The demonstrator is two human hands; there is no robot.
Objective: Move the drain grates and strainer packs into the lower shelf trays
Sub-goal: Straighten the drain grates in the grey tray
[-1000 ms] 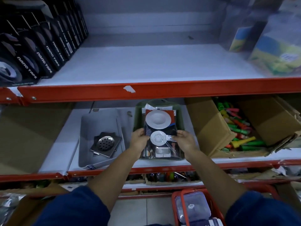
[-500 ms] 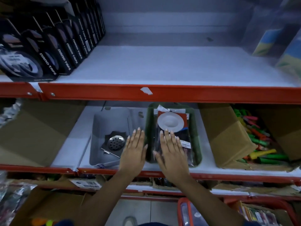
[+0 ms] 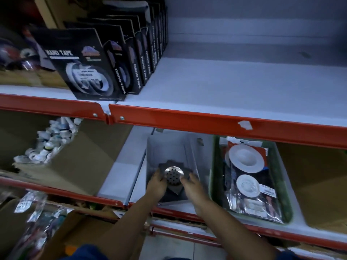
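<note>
Both hands reach into the grey tray (image 3: 169, 147) on the lower shelf (image 3: 120, 177), and the drain grate (image 3: 173, 175) lies directly between them: the left hand (image 3: 156, 182) sits at its 9 o'clock edge, the right hand (image 3: 191, 184) at its 3 o'clock edge, each touching the piece with curled fingers. Whether they are lifting it or only steadying it in place cannot be told, but each hand is closed lightly on the grate's rim, and neither is clearly nearer than the other. The grate is a square plate of dull metal with a raised, round, polished dome pierced by small holes; it is turned so one corner points back toward the person at 6 o'clock, giving it no real long axis. The tray's smooth plastic walls rise around it. Just beside, at 3 o'clock, a green tray (image 3: 281, 175) holds the strainer packs (image 3: 247, 182), flat glossy clear bags over printed cards, showing two round white discs, the long side running from 12 to 6 o'clock. On the upper shelf (image 3: 225, 85) at 11 o'clock stand black nano tape boxes (image 3: 82, 64) in a row. Judging by how things lie, the placing looks nearly finished.
</note>
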